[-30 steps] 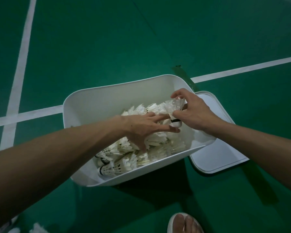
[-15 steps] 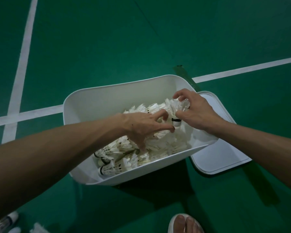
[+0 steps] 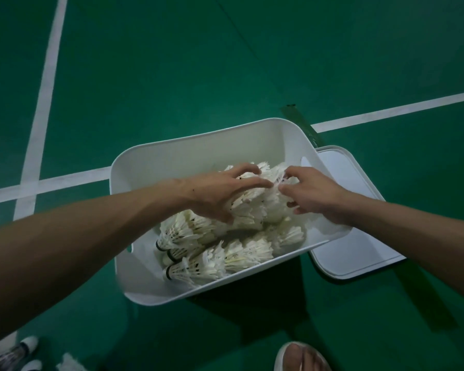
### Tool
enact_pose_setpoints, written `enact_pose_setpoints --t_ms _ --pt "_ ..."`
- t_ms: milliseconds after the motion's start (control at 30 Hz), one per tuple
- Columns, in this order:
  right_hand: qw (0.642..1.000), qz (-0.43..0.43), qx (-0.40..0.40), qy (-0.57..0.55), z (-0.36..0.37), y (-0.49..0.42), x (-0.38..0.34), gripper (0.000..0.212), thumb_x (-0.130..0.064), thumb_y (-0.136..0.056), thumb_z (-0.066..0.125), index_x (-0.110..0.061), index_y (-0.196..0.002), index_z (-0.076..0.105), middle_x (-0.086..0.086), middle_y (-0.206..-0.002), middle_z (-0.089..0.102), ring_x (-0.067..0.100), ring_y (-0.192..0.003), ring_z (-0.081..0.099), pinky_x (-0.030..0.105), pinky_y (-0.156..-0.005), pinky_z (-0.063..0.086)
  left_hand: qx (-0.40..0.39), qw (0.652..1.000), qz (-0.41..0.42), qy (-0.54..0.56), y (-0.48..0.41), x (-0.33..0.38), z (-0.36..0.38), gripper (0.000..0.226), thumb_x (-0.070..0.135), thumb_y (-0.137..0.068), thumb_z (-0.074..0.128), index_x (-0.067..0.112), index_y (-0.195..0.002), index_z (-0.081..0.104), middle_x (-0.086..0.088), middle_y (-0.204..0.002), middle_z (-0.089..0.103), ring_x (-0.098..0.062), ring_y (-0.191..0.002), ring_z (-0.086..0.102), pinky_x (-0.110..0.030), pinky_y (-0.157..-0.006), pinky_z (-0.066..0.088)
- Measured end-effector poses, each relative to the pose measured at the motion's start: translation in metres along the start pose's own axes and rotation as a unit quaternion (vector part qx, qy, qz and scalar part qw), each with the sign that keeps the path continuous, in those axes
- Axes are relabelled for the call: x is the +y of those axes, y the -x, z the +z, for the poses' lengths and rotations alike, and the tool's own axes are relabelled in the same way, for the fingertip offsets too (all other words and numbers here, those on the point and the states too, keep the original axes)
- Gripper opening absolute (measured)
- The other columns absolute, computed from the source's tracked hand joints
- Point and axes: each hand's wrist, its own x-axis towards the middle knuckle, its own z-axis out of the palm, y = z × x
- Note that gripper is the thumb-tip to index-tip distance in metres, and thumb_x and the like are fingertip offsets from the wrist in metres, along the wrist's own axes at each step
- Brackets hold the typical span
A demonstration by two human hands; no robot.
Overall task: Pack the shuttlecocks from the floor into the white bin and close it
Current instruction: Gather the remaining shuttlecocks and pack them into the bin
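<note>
**Hands close in over the packed pile**

Since half a second ago the left hand [image 3: 220, 195] has uncurled. Its fingers now lie spread and nearly straight on the shuttlecocks [image 3: 233, 253] heaped in the white bin [image 3: 172, 153] at mid-frame. Meanwhile the right hand [image 3: 312, 195] has dipped a little, and the black-banded cork that showed between the hands is now hidden. Its curled thumb and fingers pinch the feathers of one shuttlecock [image 3: 273, 171] at the pile's right end, close to the left fingertips. Just right of the bin, the lid [image 3: 359, 236] lies flat on the green court floor [image 3: 172, 62], partly hidden by the bin's rim. Loose shuttlecocks [image 3: 69, 364] lie in the lower left corner. A sandalled foot [image 3: 302, 357] shows at the bottom edge.
</note>
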Motion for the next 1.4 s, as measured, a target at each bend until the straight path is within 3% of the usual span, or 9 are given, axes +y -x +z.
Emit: enact_pose_setpoints --t_ms 133,300,367,500,600,667,900,1033,1400 --pt "0.995 -0.022 0.016 0.091 -0.004 0.003 -0.005 0.024 -0.028 -0.095 0.052 -0.027 -0.119 0.052 0.002 -0.11 0.06 0.022 -0.091 0.059 0.038 -0.077 0.052 0.009 0.999 0.018 -0.033 0.004 0.004 0.004 0.1 0.022 -0.078 0.075 0.047 -0.147 0.006 0.013 -0.156 -0.005 -0.017 -0.12 0.047 -0.032 -0.093 0.045" --pt "0.991 -0.03 -0.011 0.127 -0.002 0.008 -0.007 0.026 -0.026 -0.095 0.054 -0.026 -0.12 0.051 -0.001 -0.109 0.056 0.02 -0.092 0.056 0.032 -0.074 0.049 0.016 0.997 0.036 -0.064 0.024 0.001 0.001 0.094 0.033 -0.082 0.07 0.055 -0.141 0.0 0.012 -0.157 -0.007 -0.02 -0.139 0.021 -0.038 -0.108 0.031" --pt "0.993 -0.021 -0.036 0.111 -0.001 0.008 -0.007 0.024 -0.023 -0.095 0.054 -0.025 -0.119 0.051 -0.002 -0.108 0.056 0.018 -0.086 0.055 0.03 -0.067 0.047 -0.025 0.997 0.032 -0.067 0.035 -0.005 -0.001 0.098 0.035 -0.079 0.073 0.056 -0.141 0.001 0.013 -0.156 -0.005 -0.02 -0.141 0.015 -0.043 -0.109 0.031" --pt "0.998 0.013 -0.06 0.026 -0.004 0.008 -0.006 0.019 -0.025 -0.094 0.056 -0.024 -0.113 0.054 0.001 -0.098 0.057 0.019 -0.08 0.058 0.037 -0.075 0.056 -0.112 0.988 0.001 -0.109 0.049 -0.015 -0.001 0.116 0.027 -0.07 0.081 0.061 -0.135 -0.009 0.014 -0.156 -0.007 -0.02 -0.142 0.013 -0.048 -0.107 0.035" --pt "0.998 0.013 -0.057 0.01 -0.004 0.006 -0.006 0.023 -0.026 -0.088 0.067 -0.023 -0.108 0.058 0.003 -0.089 0.059 0.017 -0.07 0.054 0.033 -0.059 0.051 -0.108 0.988 0.005 -0.113 0.045 -0.018 0.0 0.12 0.017 -0.069 0.082 0.058 -0.139 -0.007 0.013 -0.157 -0.006 -0.019 -0.14 0.018 -0.039 -0.103 0.038" --pt "0.998 0.021 -0.053 -0.006 -0.005 0.004 -0.006 0.026 -0.02 -0.083 0.072 -0.022 -0.105 0.06 0.005 -0.079 0.059 0.017 -0.063 0.05 0.028 -0.055 0.042 -0.105 0.988 0.005 -0.116 0.041 -0.019 0.0 0.123 0.02 -0.065 0.085 0.054 -0.143 -0.005 0.011 -0.157 -0.005 -0.021 -0.141 0.017 -0.043 -0.106 0.037" --pt "0.997 0.017 -0.066 0.022 -0.001 0.005 0.0 0.038 -0.009 -0.075 0.077 -0.021 -0.104 0.056 0.006 -0.084 0.059 0.02 -0.065 0.059 0.031 -0.061 0.056 -0.1 0.986 0.0 -0.136 0.033 -0.022 0.005 0.13 0.037 -0.057 0.088 0.061 -0.133 -0.015 0.008 -0.156 -0.011 -0.027 -0.143 0.005 -0.057 -0.11 0.024" --pt "0.996 0.011 -0.068 0.051 -0.003 0.005 -0.002 0.041 -0.01 -0.074 0.079 -0.023 -0.104 0.054 0.004 -0.094 0.062 0.024 -0.076 0.065 0.041 -0.071 0.06 -0.095 0.986 0.011 -0.135 0.03 -0.023 0.006 0.129 0.037 -0.056 0.088 0.054 -0.143 -0.006 0.007 -0.157 -0.007 -0.026 -0.143 0.006 -0.056 -0.11 0.024" --pt "0.99 0.025 -0.114 0.079 0.012 -0.001 0.003 0.041 0.003 -0.077 0.073 -0.015 -0.1 0.045 0.007 -0.088 0.054 0.02 -0.071 0.057 0.038 -0.067 0.058 -0.111 0.981 0.013 -0.16 0.027 -0.022 0.008 0.122 0.042 -0.059 0.084 0.047 -0.147 0.0 0.01 -0.158 -0.005 -0.025 -0.142 0.007 -0.051 -0.111 0.024"
